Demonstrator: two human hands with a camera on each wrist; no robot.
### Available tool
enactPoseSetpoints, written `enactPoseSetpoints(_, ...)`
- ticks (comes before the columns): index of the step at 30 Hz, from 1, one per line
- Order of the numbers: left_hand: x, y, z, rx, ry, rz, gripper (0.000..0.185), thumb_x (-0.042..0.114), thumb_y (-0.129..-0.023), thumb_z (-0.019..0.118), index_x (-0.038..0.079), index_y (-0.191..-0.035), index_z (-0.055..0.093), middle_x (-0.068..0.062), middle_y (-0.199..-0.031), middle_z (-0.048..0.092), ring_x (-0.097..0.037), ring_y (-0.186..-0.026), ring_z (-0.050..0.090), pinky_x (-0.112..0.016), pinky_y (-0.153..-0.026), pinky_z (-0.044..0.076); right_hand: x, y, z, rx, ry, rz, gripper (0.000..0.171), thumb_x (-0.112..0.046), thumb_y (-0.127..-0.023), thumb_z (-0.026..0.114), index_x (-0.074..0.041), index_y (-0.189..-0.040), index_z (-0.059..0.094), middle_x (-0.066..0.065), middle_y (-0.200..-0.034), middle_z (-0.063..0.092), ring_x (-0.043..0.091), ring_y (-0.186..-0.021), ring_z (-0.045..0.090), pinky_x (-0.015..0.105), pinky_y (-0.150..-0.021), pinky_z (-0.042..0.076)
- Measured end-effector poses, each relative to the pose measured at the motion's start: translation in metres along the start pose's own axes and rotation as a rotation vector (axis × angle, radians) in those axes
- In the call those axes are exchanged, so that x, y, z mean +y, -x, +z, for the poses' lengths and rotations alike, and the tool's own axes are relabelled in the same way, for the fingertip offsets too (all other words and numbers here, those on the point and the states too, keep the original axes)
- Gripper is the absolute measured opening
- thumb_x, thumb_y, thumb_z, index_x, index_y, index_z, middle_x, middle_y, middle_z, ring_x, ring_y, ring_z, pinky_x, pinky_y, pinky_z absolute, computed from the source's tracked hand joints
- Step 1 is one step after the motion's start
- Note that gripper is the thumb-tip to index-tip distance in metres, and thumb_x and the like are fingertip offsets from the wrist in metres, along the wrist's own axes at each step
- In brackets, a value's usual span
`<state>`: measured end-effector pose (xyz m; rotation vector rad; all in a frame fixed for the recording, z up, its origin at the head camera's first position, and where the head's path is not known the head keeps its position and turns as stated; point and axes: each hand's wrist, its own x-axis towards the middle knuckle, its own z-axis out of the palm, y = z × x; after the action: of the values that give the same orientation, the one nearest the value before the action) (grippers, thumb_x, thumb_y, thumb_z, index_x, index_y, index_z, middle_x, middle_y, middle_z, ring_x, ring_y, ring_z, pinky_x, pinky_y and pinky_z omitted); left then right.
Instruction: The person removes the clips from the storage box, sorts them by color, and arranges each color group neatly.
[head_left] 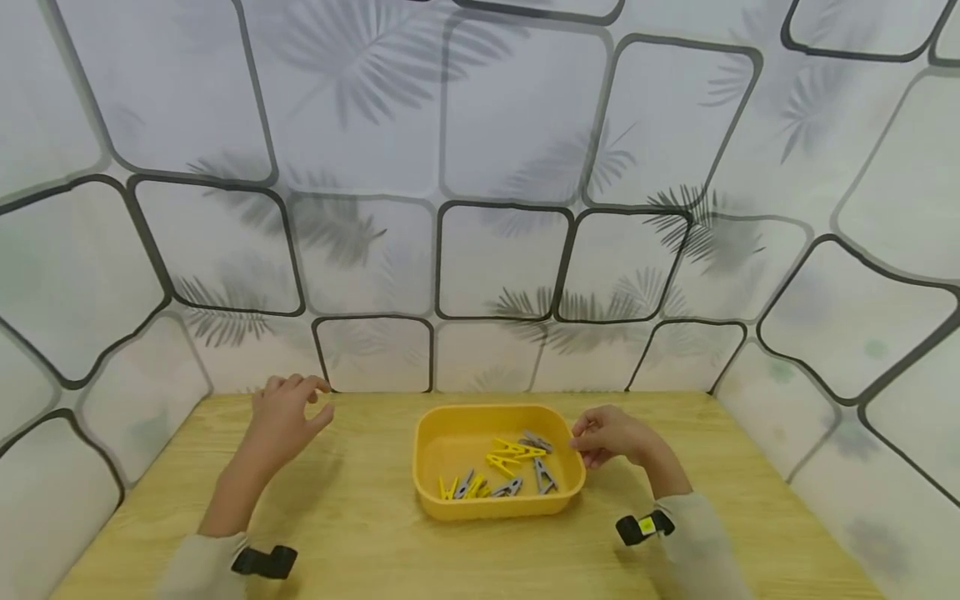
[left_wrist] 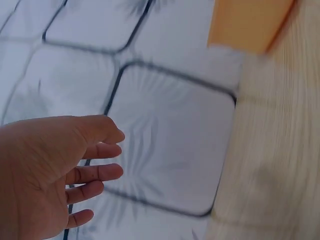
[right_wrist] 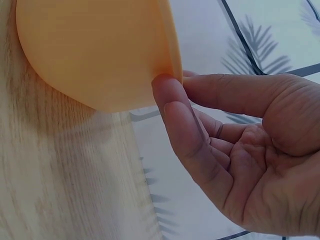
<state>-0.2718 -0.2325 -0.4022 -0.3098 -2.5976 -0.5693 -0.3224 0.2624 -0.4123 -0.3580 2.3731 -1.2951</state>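
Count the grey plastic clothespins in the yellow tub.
About 4 grey plastic clothespins, all inside the yellow plastic tub on the wooden table: one at the back right, one right of centre, one front centre, one front left. Yellow pegs may hide more.

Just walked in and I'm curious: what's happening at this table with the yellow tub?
A person sits at a wooden table with a yellow tub holding yellow and grey clothes pegs. Their right hand pinches the tub's right rim between thumb and fingers. Their left hand is off to the left, open, holding nothing. All the pegs lie inside the tub.
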Motion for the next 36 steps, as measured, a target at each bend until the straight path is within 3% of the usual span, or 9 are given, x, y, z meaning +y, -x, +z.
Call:
enactPoseSetpoints(3, 0.027, -0.008, 0.009, 0.027, 0.048, 0.115, 0.018, 0.013, -0.089, 0.075, 0.007, -0.105, 0.071, -0.011, -0.090, 0.066, -0.037, -0.090, 0.054, -0.053, -0.077, 0.041, -0.001, 0.001, 0.001, 0.001, -0.003, -0.004, 0.024, -0.012, -0.095, 0.069, 0.006, -0.106, 0.059, 0.004, -0.076, 0.067, 0.013, -0.064, 0.066, 0.032, -0.063, 0.060)
enactPoseSetpoints(7, 0.057, -0.016, 0.027, 0.001, 0.132, 0.244, 0.016, 0.010, -0.087, 0.078, 0.009, -0.101, 0.072, -0.004, -0.084, 0.065, -0.024, -0.081, 0.052, -0.040, -0.074, 0.041, -0.002, 0.001, 0.002, 0.009, -0.002, 0.001, 0.024, -0.012, -0.095, 0.070, 0.006, -0.107, 0.059, 0.004, -0.077, 0.066, 0.013, -0.064, 0.066, 0.033, -0.064, 0.060)
enactPoseSetpoints(12, 0.089, -0.023, 0.044, -0.117, 0.197, 0.348, 0.013, 0.010, -0.088, 0.077, 0.012, -0.099, 0.071, -0.001, -0.085, 0.064, -0.016, -0.083, 0.047, -0.035, -0.077, 0.039, -0.002, 0.000, 0.002, 0.015, 0.003, 0.016, 0.023, -0.011, -0.095, 0.070, 0.006, -0.107, 0.060, 0.004, -0.077, 0.066, 0.013, -0.063, 0.066, 0.034, -0.064, 0.061)
enactPoseSetpoints(17, 0.113, -0.028, 0.056, -0.254, 0.188, 0.443, 0.011, 0.011, -0.090, 0.075, 0.013, -0.100, 0.072, -0.003, -0.088, 0.067, -0.016, -0.084, 0.050, -0.040, -0.083, 0.044, -0.002, 0.000, 0.002, 0.015, -0.002, 0.020, 0.023, -0.011, -0.095, 0.070, 0.006, -0.106, 0.060, 0.005, -0.077, 0.066, 0.013, -0.063, 0.066, 0.032, -0.063, 0.061)
enactPoseSetpoints(21, 0.126, -0.029, 0.063, -0.360, 0.141, 0.486, 0.009, 0.013, -0.092, 0.074, 0.012, -0.101, 0.073, -0.002, -0.088, 0.067, -0.018, -0.088, 0.054, -0.044, -0.086, 0.045, -0.003, 0.000, 0.001, 0.012, -0.001, 0.020, 0.023, -0.011, -0.095, 0.070, 0.006, -0.106, 0.060, 0.005, -0.077, 0.066, 0.013, -0.063, 0.066, 0.032, -0.064, 0.061)
enactPoseSetpoints(27, 0.144, -0.031, 0.075, -0.438, 0.059, 0.546, 0.010, 0.015, -0.092, 0.076, 0.013, -0.101, 0.074, -0.003, -0.089, 0.069, -0.016, -0.080, 0.049, -0.030, -0.073, 0.037, -0.002, 0.001, 0.000, 0.013, 0.007, 0.021, 0.021, -0.010, -0.095, 0.070, 0.006, -0.105, 0.060, 0.004, -0.075, 0.065, 0.013, -0.063, 0.066, 0.034, -0.064, 0.061)
enactPoseSetpoints(33, 0.161, -0.036, 0.089, -0.503, -0.067, 0.565, 0.018, 0.022, -0.092, 0.077, 0.015, -0.109, 0.074, -0.003, -0.102, 0.071, -0.016, -0.090, 0.056, -0.035, -0.086, 0.046, -0.001, 0.000, 0.000, 0.007, 0.004, 0.015, 0.022, -0.011, -0.095, 0.070, 0.006, -0.105, 0.060, 0.004, -0.076, 0.066, 0.013, -0.063, 0.066, 0.034, -0.065, 0.061)
enactPoseSetpoints(36, 0.171, -0.040, 0.095, -0.532, -0.136, 0.560, 0.023, 0.028, -0.092, 0.077, 0.019, -0.113, 0.074, -0.001, -0.109, 0.071, -0.018, -0.096, 0.052, -0.038, -0.086, 0.049, -0.003, -0.001, -0.001, 0.006, 0.003, 0.016, 0.022, -0.011, -0.095, 0.070, 0.006, -0.105, 0.061, 0.004, -0.075, 0.066, 0.013, -0.063, 0.066, 0.034, -0.064, 0.061)
